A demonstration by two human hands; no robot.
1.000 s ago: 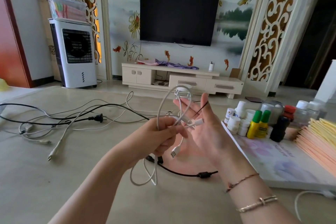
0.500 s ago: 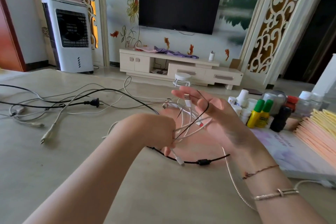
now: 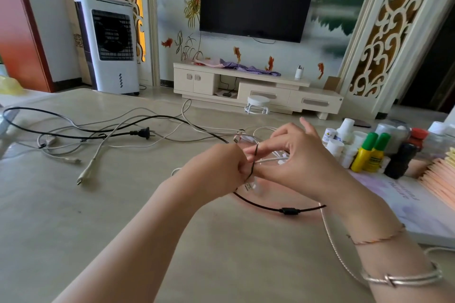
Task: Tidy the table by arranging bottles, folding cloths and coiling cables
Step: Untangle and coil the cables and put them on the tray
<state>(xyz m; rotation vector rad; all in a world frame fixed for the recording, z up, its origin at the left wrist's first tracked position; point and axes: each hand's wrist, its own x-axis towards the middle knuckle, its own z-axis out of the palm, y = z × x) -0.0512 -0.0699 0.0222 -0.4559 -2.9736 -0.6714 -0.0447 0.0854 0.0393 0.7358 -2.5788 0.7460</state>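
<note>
Above the tabletop (image 3: 73,216), the left hand (image 3: 219,167) is clenching its grip on a bundled white cable (image 3: 268,160) while the right hand (image 3: 295,155) is pinching a thin black tie (image 3: 253,162) around it. Loose cables (image 3: 98,135) are lying to the left, bottles (image 3: 369,152) to the right.

white cable (image 3: 268,160), black tie (image 3: 254,162) around it

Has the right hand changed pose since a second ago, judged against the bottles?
Yes. The right hand, earlier open with palm up, has turned over and closed down onto the white cable, while remaining left of the bottles.
</note>
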